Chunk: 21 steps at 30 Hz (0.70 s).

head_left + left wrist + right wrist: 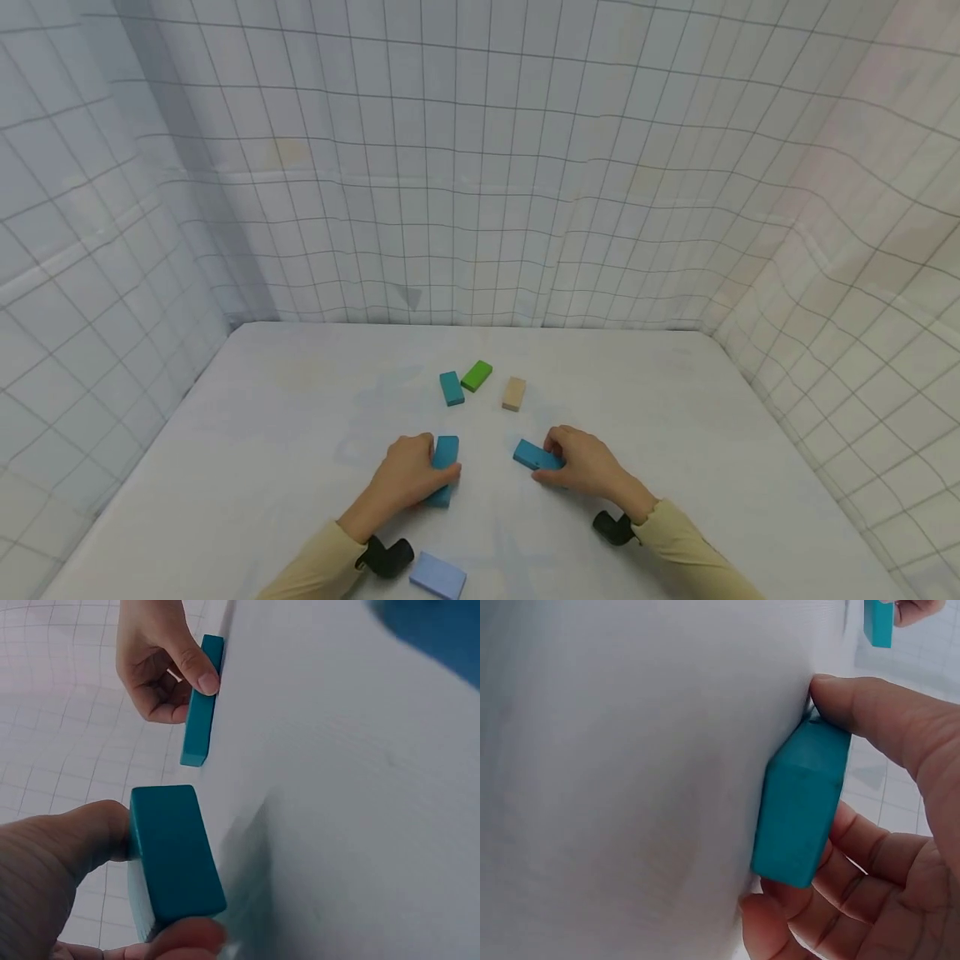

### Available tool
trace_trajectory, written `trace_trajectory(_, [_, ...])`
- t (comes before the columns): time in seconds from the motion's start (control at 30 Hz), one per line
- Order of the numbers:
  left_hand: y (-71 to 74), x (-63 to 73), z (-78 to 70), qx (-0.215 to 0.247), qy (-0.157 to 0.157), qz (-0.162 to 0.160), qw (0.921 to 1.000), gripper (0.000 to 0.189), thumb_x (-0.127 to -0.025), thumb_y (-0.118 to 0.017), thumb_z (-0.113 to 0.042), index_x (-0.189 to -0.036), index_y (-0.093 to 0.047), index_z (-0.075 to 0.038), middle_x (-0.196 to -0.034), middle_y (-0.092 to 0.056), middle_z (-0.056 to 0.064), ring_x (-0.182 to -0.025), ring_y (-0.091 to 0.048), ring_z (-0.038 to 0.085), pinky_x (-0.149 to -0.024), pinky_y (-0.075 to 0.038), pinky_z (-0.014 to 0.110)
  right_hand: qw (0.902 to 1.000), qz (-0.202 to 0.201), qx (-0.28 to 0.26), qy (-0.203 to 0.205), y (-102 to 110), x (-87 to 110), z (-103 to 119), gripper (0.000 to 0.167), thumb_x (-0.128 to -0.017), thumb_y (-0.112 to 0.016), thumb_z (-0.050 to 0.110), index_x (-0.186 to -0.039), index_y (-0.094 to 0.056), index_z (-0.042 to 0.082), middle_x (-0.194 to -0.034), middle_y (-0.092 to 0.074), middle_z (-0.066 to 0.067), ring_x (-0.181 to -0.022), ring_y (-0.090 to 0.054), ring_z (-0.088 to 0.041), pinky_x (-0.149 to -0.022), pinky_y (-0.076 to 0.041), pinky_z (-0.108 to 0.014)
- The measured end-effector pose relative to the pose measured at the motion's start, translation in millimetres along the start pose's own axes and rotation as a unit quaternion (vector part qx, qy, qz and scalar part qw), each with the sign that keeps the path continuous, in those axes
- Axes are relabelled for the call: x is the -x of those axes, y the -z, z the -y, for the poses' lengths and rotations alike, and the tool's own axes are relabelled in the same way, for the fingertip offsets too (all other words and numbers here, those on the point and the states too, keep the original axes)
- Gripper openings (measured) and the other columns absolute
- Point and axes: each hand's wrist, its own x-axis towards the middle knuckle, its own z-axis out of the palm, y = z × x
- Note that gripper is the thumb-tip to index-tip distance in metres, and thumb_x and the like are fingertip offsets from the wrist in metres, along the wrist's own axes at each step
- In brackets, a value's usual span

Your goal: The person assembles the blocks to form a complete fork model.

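My left hand grips a long blue block between thumb and fingers. The left wrist view shows the near end of this block, with a shadow on the table beside it. To the right, my right hand pinches another blue block, thumb on one side and fingers on the other. Seen from the right wrist, that block lies along the white table surface. A gap of bare table separates the two held blocks.
Beyond the hands lie a teal block, a green block and a natural wood block. A light blue block lies near the front, by the left wrist. White gridded curtains enclose the table.
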Motion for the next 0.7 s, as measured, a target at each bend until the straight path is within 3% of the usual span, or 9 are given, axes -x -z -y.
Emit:
trace_trajectory(0.3, [-9.8,-5.0,-19.3,0.026,-0.014,0.016,0.9994,0.035,-0.078,-0.072,-0.034,-0.072,-0.051,-0.007,-0.058,-0.05,0.002,-0.038,-0.047,0.012,-0.033,-0.039,0.023,0.9999,-0.011,0.001,-0.001,-1,1.4,-1,0.032,-0.077,-0.079,0.036,-0.088,-0.059,0.014,-0.079,-0.052,0.01,-0.065,-0.044,-0.004,-0.056,-0.041,-0.022])
trace_trajectory(0.7, [-19.1,-9.0,-23.6,0.032,-0.013,0.034,0.9988,0.037,-0.077,-0.075,-0.035,-0.073,-0.052,-0.006,-0.059,-0.049,0.003,-0.039,-0.047,0.011,-0.035,-0.037,0.021,0.9998,-0.019,0.001,-0.002,0,1.3,-2,0.031,-0.077,-0.08,0.035,-0.088,-0.059,0.014,-0.08,-0.053,0.01,-0.066,-0.047,-0.004,-0.058,-0.042,-0.023])
